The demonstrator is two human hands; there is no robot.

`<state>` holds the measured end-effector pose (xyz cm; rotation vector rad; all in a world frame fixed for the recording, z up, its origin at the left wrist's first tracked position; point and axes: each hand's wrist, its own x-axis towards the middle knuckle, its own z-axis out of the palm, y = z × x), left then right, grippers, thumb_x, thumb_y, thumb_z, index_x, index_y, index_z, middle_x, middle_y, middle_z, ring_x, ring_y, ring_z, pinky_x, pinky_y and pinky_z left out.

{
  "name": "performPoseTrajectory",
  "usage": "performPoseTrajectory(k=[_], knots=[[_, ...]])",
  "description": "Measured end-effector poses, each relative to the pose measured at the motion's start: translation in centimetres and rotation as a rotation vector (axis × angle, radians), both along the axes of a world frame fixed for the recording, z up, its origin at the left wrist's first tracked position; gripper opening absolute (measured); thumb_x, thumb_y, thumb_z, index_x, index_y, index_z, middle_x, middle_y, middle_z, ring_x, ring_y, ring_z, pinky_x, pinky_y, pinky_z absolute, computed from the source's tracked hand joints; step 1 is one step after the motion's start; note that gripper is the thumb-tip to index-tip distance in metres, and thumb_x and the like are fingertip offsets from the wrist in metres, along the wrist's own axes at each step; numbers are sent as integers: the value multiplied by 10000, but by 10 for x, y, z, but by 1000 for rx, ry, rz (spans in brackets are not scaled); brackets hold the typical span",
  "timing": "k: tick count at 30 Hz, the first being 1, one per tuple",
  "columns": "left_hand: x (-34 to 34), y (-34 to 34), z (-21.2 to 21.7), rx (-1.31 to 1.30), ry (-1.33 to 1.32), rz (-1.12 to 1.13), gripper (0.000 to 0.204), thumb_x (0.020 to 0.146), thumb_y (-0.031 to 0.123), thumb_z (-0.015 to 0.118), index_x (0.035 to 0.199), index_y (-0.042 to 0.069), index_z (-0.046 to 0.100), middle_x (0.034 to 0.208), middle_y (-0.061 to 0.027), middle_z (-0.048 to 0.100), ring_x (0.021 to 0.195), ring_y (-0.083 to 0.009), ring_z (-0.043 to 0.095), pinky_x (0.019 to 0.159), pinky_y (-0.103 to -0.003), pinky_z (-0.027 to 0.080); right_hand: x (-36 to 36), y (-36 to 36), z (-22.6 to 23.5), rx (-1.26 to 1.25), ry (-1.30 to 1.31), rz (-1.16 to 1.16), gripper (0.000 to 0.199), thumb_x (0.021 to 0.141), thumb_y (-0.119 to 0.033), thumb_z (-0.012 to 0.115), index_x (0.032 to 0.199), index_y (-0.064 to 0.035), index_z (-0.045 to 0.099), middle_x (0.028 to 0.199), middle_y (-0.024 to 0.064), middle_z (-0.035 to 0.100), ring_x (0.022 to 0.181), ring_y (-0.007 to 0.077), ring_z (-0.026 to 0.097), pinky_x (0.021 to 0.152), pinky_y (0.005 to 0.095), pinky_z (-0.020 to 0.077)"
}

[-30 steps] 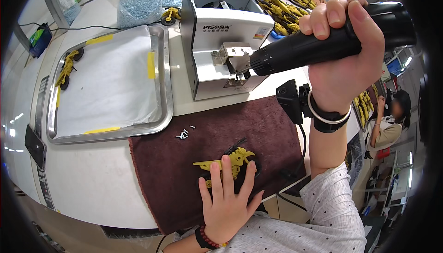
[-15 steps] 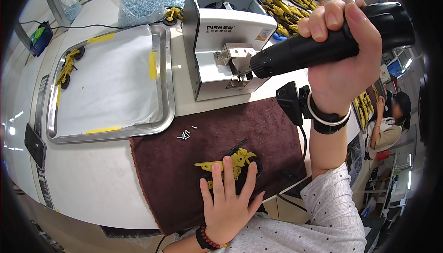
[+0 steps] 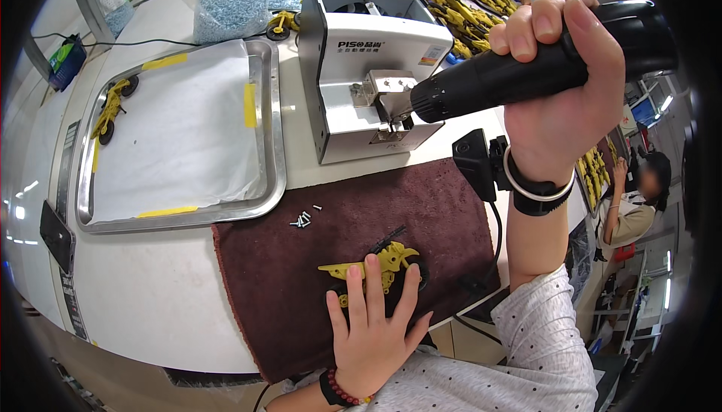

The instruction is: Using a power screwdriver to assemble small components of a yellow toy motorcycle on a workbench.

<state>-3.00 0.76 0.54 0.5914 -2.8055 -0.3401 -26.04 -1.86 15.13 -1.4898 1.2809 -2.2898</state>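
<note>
My right hand [image 3: 564, 74] is wrapped round a black electric screwdriver [image 3: 496, 81], held sideways with its nose at the front outlet of a grey screw feeder [image 3: 383, 59]. The tip is partly hidden by the feeder's metal block. Lower down, my left hand [image 3: 372, 333] lies with fingers spread over a yellow toy motorcycle [image 3: 387, 262] with black wheels, resting against the dark red cloth [image 3: 263, 284]. My palm and fingers cover part of the toy. Several small silver screws [image 3: 302, 220] lie on the cloth, up and left of the toy.
A metal tray [image 3: 276, 149] lined with white paper stands at the left, holding one yellow toy motorcycle [image 3: 113, 109]. Behind it sits a clear bag of screws [image 3: 229, 13]. Many yellow toys [image 3: 459, 21] lie beyond the feeder. Another person [image 3: 635, 198] sits at the far right.
The screwdriver and my right hand have shifted very slightly to the right at the feeder's outlet. My left hand and the toy under it have stayed in place.
</note>
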Motion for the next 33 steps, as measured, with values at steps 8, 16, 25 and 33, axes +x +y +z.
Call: performPoseTrajectory(k=[8, 16, 25, 33], knots=[[0, -1, 0, 5, -1, -8, 593, 809, 566, 483, 1339, 302, 453, 1372, -188, 428, 1295, -336, 369, 1053, -542, 220, 0, -5, 0, 36, -8, -14, 162, 850, -166, 515, 973, -73, 465, 729, 44, 470, 640, 159, 469, 656, 330, 405], [0, 0, -1, 19, 26, 13, 595, 801, 565, 497, 1333, 301, 461, 1382, -191, 411, 1292, -345, 367, 1042, -539, 242, 22, -20, 14, 30, -222, -125, 253, 760, -157, 584, 938, -48, 441, 604, 37, 463, 484, 157, 483, 508, 295, 434], [-2, 0, 3, 25, 7, 20, 634, 769, 578, 528, 1339, 312, 448, 1373, -155, 434, 1287, -308, 376, 1034, -507, 270, 48, 69, 12, 91, -93, 186, 264, 793, -129, 551, 951, -76, 347, 727, 33, 456, 577, 128, 470, 605, 296, 389], [-3, -3, 4, 71, 30, 9, 725, 649, 513, 696, 1311, 291, 498, 1386, -190, 392, 1285, -365, 348, 994, -528, 305, 66, 94, -11, 41, -71, 217, 363, 717, -79, 641, 920, -91, 340, 650, 28, 515, 511, 140, 555, 533, 265, 494]])
